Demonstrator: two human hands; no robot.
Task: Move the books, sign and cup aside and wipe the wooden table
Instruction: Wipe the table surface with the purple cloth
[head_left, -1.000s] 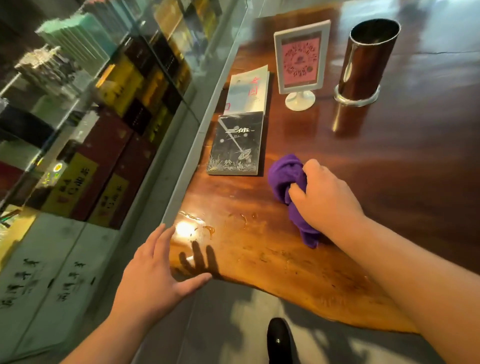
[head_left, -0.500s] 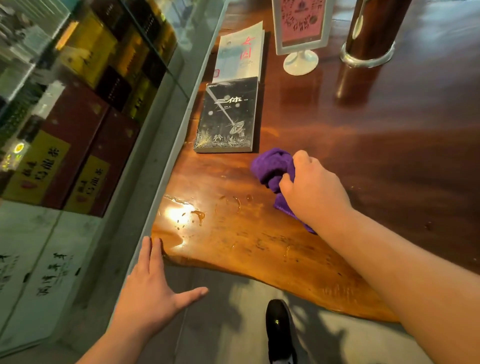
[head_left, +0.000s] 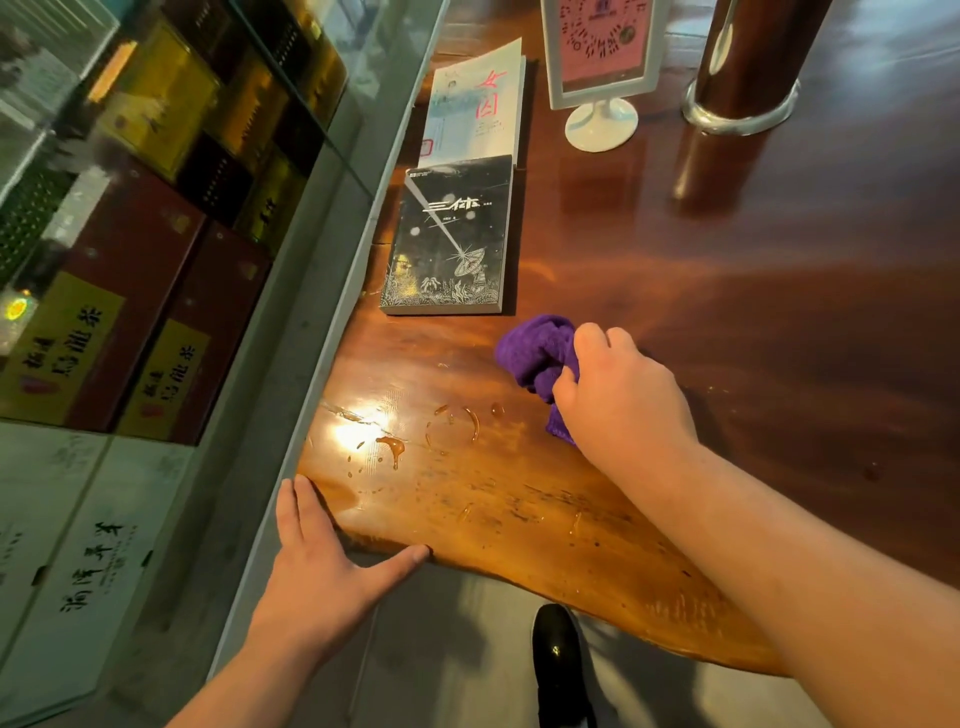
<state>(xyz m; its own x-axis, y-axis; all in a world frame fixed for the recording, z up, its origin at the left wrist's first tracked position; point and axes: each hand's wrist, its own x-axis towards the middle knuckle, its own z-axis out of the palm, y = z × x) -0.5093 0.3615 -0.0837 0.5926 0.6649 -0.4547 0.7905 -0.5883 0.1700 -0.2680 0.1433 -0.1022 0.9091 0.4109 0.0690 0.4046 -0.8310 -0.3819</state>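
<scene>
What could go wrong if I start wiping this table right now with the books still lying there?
The purple cloth in your right hand sits close to the black book; a sweep could push the droplets onto its pages. The sign on its narrow foot and the cup might tip if bumped.

Two books (head_left: 449, 236), one sign (head_left: 602, 67), one cup (head_left: 748, 62), one cloth (head_left: 535, 356).
</scene>
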